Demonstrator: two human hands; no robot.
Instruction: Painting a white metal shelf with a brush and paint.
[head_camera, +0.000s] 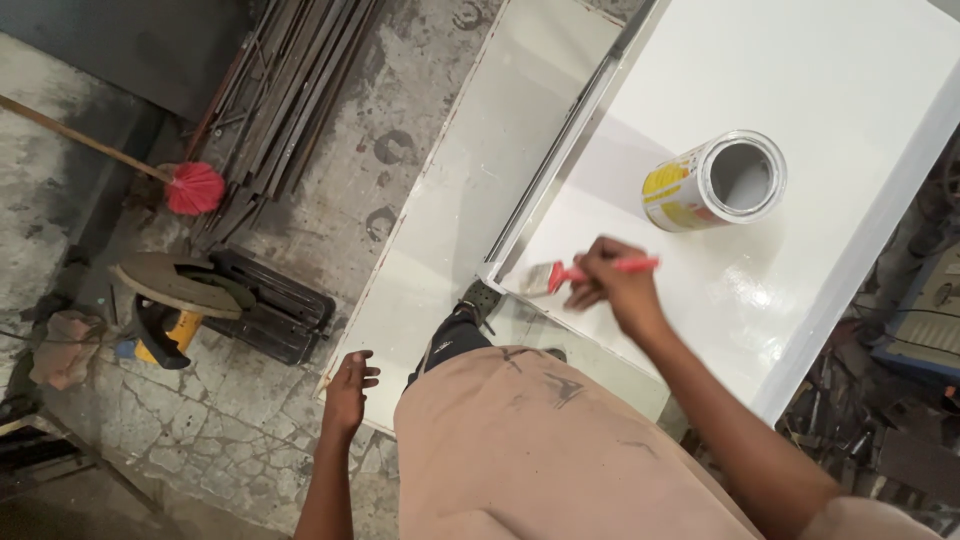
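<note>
My right hand (612, 283) grips a paintbrush with a red handle (590, 271); its bristles rest on the near left corner of a white painted panel (820, 90). An open paint can (715, 181), yellow-labelled with grey-white paint inside, stands on the panel just beyond my hand. My left hand (347, 391) hangs free at my side with loose fingers, holding nothing, above the edge of a second pale panel (480, 170) that lies on the floor. My tan trousers and dark shoe (478, 300) show between the hands.
A bundle of dark metal bars (290, 90) lies on the cracked concrete floor at the upper left. A red broom head on a wooden stick (195, 187) lies beside it. A chop saw (190, 300) sits at the left. Scrap metal (890, 440) crowds the right edge.
</note>
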